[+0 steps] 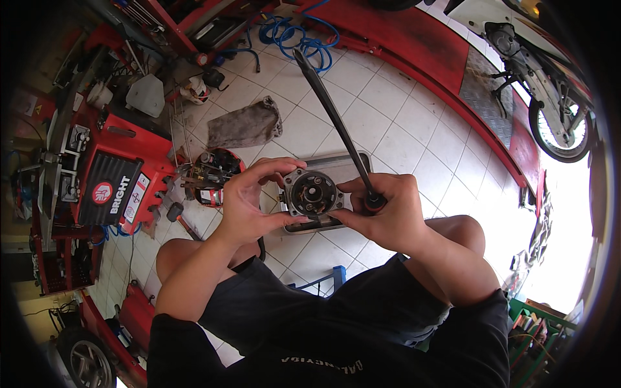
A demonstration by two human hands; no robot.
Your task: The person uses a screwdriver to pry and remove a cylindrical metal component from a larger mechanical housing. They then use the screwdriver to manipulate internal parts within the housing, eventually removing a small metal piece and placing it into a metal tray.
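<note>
Between my two hands is a round metal housing (314, 192), its open face turned up, with a central shaft end and coppery parts inside. My left hand (255, 200) grips its left side, the thumb at the lower edge and the fingers along the top. With finger and thumb, my right hand (387, 210) pinches the right-hand flange. The same hand also holds a long flat-bladed screwdriver (336, 119), its dark shaft slanting up and away to the left. Most of the screwdriver's handle is hidden in the palm. Below the housing, a metal tray (363, 159) rests on the floor.
Left of the tray stands a red container of tools (223, 169), near a hammer (184, 220). A dirty grey cloth (244, 124) and coiled blue hose (284, 32) lie beyond. A red tool cabinet (110, 174) is left; a red lift platform (414, 48) and motorcycle (540, 77) are right.
</note>
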